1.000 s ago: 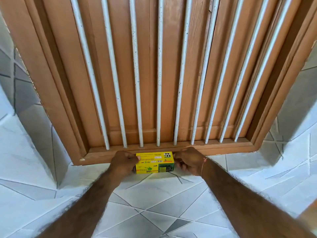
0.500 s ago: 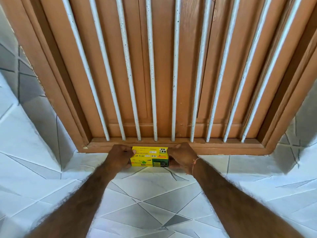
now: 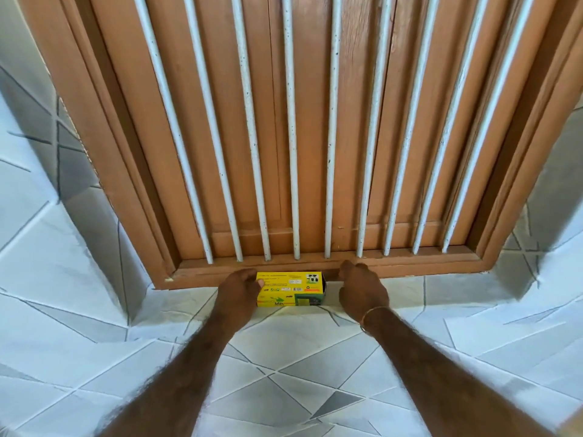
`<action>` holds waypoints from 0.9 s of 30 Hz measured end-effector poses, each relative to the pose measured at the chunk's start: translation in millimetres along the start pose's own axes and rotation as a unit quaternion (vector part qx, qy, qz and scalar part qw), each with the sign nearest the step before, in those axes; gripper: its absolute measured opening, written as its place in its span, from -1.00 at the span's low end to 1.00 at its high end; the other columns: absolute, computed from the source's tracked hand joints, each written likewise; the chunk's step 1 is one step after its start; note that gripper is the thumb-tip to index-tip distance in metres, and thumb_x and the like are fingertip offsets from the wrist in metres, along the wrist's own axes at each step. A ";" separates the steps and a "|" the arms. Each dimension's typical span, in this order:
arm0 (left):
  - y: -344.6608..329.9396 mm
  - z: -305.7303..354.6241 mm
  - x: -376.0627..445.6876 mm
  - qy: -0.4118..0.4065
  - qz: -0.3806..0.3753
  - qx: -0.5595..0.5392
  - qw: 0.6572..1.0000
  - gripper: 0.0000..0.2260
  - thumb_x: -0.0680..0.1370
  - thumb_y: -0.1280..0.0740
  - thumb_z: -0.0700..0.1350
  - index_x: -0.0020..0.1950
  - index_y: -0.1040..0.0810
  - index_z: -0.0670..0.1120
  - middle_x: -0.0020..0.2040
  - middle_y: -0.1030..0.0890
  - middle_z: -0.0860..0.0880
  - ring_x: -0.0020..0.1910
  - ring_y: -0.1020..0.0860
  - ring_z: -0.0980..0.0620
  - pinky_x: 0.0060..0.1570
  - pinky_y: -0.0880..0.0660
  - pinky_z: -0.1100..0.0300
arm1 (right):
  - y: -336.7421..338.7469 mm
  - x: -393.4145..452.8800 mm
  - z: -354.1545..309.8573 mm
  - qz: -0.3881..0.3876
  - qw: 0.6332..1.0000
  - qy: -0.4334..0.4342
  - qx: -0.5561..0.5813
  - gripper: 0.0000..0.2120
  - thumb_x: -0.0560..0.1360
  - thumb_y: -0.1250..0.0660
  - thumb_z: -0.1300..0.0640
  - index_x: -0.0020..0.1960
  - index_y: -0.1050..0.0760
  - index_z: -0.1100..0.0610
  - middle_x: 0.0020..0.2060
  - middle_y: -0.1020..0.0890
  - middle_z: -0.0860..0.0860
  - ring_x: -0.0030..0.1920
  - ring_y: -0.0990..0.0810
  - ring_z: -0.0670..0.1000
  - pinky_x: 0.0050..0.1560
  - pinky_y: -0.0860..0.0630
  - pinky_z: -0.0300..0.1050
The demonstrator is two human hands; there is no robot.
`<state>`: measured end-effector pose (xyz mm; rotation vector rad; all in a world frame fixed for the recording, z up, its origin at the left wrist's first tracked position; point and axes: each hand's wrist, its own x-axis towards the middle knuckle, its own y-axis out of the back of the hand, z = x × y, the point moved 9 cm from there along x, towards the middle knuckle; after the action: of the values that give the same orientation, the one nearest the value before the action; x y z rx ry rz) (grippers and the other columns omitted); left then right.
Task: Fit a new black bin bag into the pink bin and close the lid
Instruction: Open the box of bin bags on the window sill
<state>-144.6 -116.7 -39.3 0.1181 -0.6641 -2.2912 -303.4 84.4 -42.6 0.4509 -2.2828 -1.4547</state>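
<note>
The yellow box [image 3: 289,289] is gripped at its end by the left hand [image 3: 238,290], below the window sill [image 3: 410,269]. The right hand [image 3: 362,290] is held loosely curled beside the box, grasping nothing.

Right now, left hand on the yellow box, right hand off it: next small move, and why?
Probably bring the right hand back onto the free end of the yellow box and open it there. The left hand grips only the other end, the box sits against the wooden sill and looks closed, and no black bag is out.
</note>
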 end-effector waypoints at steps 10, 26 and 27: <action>-21.2 -3.5 -1.2 -0.084 -0.158 0.117 0.977 -0.46 0.48 -0.40 0.01 0.44 -0.37 -0.02 0.40 -0.42 -0.06 0.35 -0.42 -0.04 0.39 -0.36 -0.02 | -14.4 -33.0 -26.3 0.000 0.993 0.052 -0.101 -0.75 0.46 -0.18 0.18 -0.01 -0.62 0.11 -0.05 -0.69 0.09 0.03 -0.56 0.19 -0.03 -0.48 -0.07; 23.4 152.1 -17.7 -0.336 -0.099 0.329 0.877 -0.57 0.42 -0.36 -0.09 0.28 -0.40 0.10 0.18 -0.49 0.07 0.22 -0.49 0.01 0.17 -0.40 0.24 | -25.3 -40.9 -19.2 -0.125 0.612 -0.229 0.747 -0.67 0.56 -0.14 -0.04 -0.04 -0.56 0.18 -0.14 -0.62 0.19 -0.21 -0.56 0.14 -0.16 -0.49 -0.06; 23.3 165.7 -20.6 -0.354 -0.094 0.354 0.860 -0.58 0.40 -0.35 -0.06 0.23 -0.38 0.14 0.13 -0.48 0.08 0.17 -0.53 -0.01 0.13 -0.49 0.13 | -27.0 -41.2 -22.5 -0.137 0.563 -0.236 0.780 -0.66 0.56 -0.18 -0.06 0.01 -0.55 0.20 -0.08 -0.60 0.23 -0.20 -0.57 0.19 -0.17 -0.54 -0.03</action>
<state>-160.0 -45.7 112.8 -0.3535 -1.9366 -2.1183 -255.0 75.0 -65.0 0.9021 -3.4295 1.0747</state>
